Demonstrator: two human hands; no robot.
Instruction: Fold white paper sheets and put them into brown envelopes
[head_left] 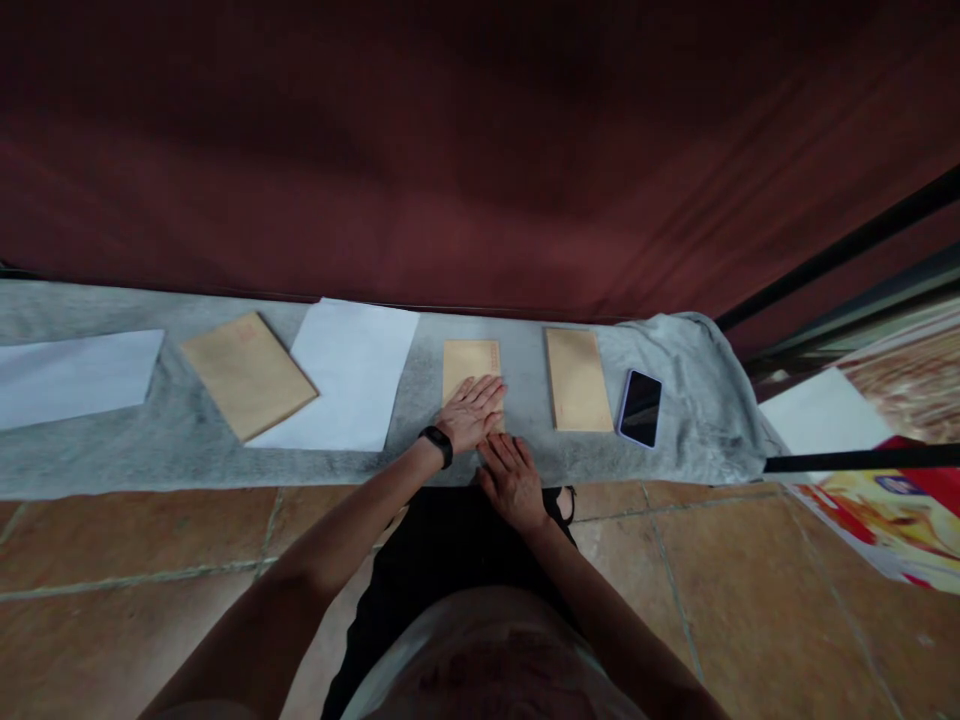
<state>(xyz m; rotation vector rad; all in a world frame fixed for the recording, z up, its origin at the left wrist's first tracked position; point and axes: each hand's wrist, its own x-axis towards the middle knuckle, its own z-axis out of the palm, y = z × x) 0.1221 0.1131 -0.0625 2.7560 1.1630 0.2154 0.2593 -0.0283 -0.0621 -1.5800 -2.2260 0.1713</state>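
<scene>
A tan paper envelope (469, 360) with red print near its right side lies on the grey cloth in front of me. My left hand (471, 412), with a black band on the wrist, rests flat across its lower part, fingers stretched out. Just below and to the right, my right hand (513, 484) lies with extended fingers at the envelope's bottom edge. The two hands meet near the fingertips. They cover much of the envelope's lower half.
Stacked tan envelopes (580, 380) and a phone (640, 408) lie to the right. At left are more tan envelopes (251, 375), white sheets (352, 375) and another white sheet (75, 376). A dark red curtain (450, 240) hangs behind; a printed box (900, 520) stands at far right.
</scene>
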